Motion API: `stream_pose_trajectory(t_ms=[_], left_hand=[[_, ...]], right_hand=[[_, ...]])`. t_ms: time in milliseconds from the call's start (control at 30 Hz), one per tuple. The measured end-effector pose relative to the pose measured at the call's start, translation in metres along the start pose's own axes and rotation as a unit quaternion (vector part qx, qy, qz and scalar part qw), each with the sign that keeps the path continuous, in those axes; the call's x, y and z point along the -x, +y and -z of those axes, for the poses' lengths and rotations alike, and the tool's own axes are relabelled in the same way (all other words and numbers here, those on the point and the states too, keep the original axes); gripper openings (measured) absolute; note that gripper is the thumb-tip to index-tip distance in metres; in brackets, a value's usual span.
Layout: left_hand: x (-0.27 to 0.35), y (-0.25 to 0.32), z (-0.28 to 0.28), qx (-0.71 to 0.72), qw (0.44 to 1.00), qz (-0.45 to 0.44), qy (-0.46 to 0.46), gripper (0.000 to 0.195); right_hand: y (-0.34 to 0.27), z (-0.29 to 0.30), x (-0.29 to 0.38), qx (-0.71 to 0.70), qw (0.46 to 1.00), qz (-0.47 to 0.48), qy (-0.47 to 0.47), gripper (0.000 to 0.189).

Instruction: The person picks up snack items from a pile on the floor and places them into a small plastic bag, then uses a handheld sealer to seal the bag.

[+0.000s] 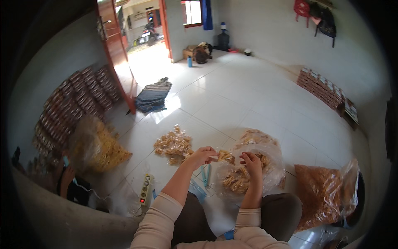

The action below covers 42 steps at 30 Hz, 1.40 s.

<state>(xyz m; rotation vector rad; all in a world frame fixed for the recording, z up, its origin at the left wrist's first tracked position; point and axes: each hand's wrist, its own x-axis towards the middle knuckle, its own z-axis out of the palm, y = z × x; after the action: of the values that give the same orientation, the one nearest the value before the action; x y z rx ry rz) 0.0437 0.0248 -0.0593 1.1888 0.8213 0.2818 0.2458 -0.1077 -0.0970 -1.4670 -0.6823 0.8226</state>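
Note:
My left hand (204, 155) pinches the edge of a small clear plastic packet (226, 157) of golden snack pieces. A short gap to the right of the packet is my right hand (251, 162), its fingers curled; whether anything small sits between them is not clear. Beneath both hands lies a large clear plastic bag (275, 169) with its mouth spread, holding snack pieces (237, 180). A turquoise hand-held tool with two arms (205, 175), possibly a heat sealer, lies on the floor below my left hand. Beyond that hand is a loose pile of filled packets (174, 144).
A power strip (146, 190) with a lit red switch lies left of my knees. Big snack bags stand at left (107, 146) and right (318, 193). Another person's hand (69, 172) holds a light-blue corded tool. Stacked packets (74, 96) line the left wall.

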Motion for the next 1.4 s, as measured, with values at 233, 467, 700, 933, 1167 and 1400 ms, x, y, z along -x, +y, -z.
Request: stream_pose_trajectory(t_ms=[233,467,700,933,1167,1400], left_hand=[[0.016,-0.027,0.058,0.105,0.979,0.034,0.171,0.01],[0.02,-0.019,0.112,0.281,0.922,-0.009,0.267,0.037],[0.036,0.01,0.005,0.204,0.97,-0.051,0.123,0.049],[0.053,0.032,-0.048,0.151,0.982,-0.092,0.067,0.045],[0.034,0.022,-0.046,0.154,0.982,-0.08,0.081,0.045],[0.029,0.025,-0.055,0.125,0.987,-0.071,0.074,0.039]], right_hand=[[0.004,-0.007,0.003,0.066,0.994,-0.01,-0.09,0.029],[0.024,0.036,-0.004,0.059,0.996,-0.048,-0.05,0.027],[0.112,0.043,-0.035,0.491,0.834,-0.113,-0.227,0.076],[0.129,-0.011,-0.044,0.684,0.611,-0.069,-0.393,0.105],[0.144,-0.006,-0.017,0.584,0.768,-0.079,-0.252,0.092],[0.178,0.03,-0.029,0.48,0.872,-0.005,-0.096,0.042]])
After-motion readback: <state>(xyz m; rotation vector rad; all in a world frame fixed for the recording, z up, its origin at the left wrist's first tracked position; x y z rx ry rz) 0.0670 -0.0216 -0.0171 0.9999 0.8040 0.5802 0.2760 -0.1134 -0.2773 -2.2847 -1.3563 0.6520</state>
